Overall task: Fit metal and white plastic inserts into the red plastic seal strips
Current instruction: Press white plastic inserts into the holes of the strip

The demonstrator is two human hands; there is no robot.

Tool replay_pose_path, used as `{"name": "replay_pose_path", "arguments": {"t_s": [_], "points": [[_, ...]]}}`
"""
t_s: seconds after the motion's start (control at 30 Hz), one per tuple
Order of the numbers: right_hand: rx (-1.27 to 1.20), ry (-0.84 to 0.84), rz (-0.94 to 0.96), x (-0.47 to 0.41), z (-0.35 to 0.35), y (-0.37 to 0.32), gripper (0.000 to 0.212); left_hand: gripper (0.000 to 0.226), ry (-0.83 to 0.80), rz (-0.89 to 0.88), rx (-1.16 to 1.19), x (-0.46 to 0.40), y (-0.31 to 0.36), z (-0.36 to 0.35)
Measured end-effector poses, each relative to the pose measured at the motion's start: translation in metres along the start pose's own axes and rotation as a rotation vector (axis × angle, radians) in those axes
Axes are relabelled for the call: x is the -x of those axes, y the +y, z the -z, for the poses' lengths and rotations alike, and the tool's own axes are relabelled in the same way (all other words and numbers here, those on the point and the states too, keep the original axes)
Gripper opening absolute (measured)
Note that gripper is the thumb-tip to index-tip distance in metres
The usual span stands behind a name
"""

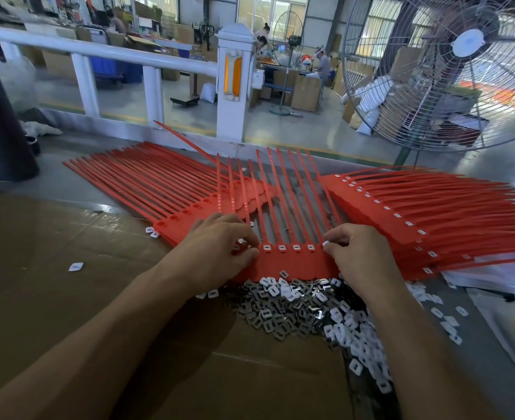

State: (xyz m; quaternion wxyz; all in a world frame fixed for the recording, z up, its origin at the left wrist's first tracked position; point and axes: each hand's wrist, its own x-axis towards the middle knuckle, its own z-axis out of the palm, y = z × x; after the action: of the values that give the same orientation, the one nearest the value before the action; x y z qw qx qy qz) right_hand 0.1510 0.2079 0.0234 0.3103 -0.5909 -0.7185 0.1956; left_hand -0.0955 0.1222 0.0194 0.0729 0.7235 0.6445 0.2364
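Cardboard-covered bench (pixel 68 298), three groups of red seal strips (pixel 292 262), left hand (pixel 219 253) and right hand (pixel 359 256) each pinching one white insert (pixel 326 244)

Big fan (pixel 450 65) rt, white railing (pixel 98 51), factory floor (pixel 310 128)

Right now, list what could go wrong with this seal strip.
The right hand pinches a white insert at the edge of the red strip; it might seat crooked or drop.
Loose inserts crowd against the strip's near edge, so the left hand could scatter them.
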Motion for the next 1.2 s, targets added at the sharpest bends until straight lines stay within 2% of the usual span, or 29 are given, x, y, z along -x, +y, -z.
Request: {"name": "replay_pose_path", "arguments": {"t_s": [0.27,0.6,0.8,1.2], "points": [[0.008,0.000,-0.024,0.001,-0.001,-0.001,0.012,0.023,-0.002,0.004,0.012,0.001,0.000,0.000],[0.028,-0.042,-0.007,0.003,0.001,0.000,0.022,0.024,-0.007,0.006,0.012,0.001,-0.001,0.000],[0.088,0.022,-0.006,0.005,0.006,-0.002,0.021,0.024,-0.010,0.005,0.018,0.001,0.000,0.001],[0.184,-0.034,0.016,0.012,0.009,-0.011,0.031,0.025,-0.021,0.008,0.006,0.001,0.001,0.002]]}}
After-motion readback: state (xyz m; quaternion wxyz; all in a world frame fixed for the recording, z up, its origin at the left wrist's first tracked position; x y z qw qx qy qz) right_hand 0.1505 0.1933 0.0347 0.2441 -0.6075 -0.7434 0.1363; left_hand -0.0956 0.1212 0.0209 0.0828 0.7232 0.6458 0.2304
